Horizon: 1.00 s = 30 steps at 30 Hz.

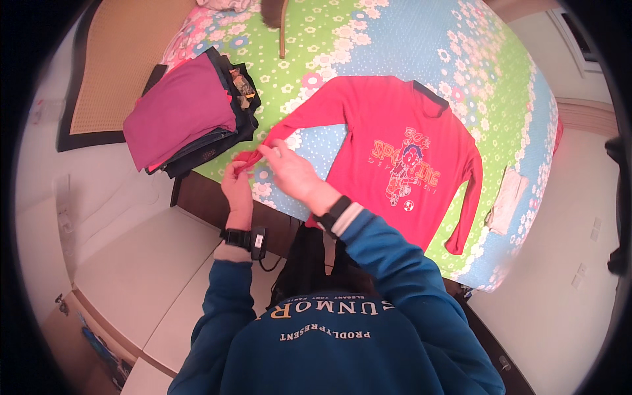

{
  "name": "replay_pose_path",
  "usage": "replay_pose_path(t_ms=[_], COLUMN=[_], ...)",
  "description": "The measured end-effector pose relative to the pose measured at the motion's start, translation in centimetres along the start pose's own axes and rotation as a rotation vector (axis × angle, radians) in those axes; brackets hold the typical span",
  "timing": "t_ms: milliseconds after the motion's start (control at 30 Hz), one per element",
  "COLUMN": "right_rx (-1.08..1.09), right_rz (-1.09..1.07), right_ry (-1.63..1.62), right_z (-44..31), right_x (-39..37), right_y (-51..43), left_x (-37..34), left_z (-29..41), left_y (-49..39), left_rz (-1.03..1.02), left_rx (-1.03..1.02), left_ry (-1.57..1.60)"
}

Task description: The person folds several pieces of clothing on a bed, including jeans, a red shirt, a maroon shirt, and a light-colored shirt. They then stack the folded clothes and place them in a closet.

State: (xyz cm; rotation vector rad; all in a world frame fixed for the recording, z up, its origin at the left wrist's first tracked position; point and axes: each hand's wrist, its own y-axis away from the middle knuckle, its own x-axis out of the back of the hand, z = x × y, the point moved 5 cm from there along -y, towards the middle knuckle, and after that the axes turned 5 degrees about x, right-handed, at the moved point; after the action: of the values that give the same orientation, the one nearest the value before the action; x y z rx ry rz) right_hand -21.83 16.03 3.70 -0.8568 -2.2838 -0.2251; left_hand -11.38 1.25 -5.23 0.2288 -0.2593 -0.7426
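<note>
A red long-sleeved shirt (pixel 365 143) with a dark collar and a printed cartoon figure lies spread on a flowered bed sheet (pixel 395 39). Its collar points away from me. The sleeve on the left stretches towards my hands. My left hand (pixel 238 185) pinches the cuff end of that sleeve at the bed's near edge. Just to its right, my right hand (pixel 289 170) holds the same sleeve a little above the cuff, fingers partly hidden. The other sleeve lies bent down along the shirt's right side.
A stack of folded clothes, a purple garment (pixel 182 113) on top, lies left of the sleeve. A folded pale cloth (pixel 507 201) is at the right. A wooden-handled brush (pixel 282 29) lies at the far side. A tan mat (pixel 123 64) with a dark border stands beyond the stack.
</note>
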Motion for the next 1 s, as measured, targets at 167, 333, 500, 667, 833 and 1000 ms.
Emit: replay_pose_path(t_ms=[167, 333, 500, 667, 833, 1000], right_rx=[0.146, 0.071, -0.262, -0.393, -0.277, -0.070], right_rz=[0.158, 0.112, 0.041, 0.018, 0.302, 0.553], right_ry=[0.044, 0.003, -0.346, -0.656, -0.610, -0.676], right_z=[-4.2, -2.3, 3.0, 4.8, 6.1, 7.7], right_x=[1.3, 2.2, 6.2, 12.0, 21.6, 31.1], right_y=[-6.3, -11.5, -14.5, -13.2, -9.6, -0.8], left_x=[-0.4, -1.4, -3.2, -8.0, -14.5, -26.3], left_z=[12.0, 13.3, -1.5, -6.0, -0.6, 3.5], left_y=[0.6, 1.9, 6.6, 12.2, 10.5, 9.8], left_rz=[-0.059, 0.013, -0.378, -0.557, -0.729, -0.889], left_rx=[-0.640, -0.741, 0.137, -0.031, -0.319, -0.561], left_ry=[-0.406, -0.410, -0.473, -0.573, -0.584, -0.686])
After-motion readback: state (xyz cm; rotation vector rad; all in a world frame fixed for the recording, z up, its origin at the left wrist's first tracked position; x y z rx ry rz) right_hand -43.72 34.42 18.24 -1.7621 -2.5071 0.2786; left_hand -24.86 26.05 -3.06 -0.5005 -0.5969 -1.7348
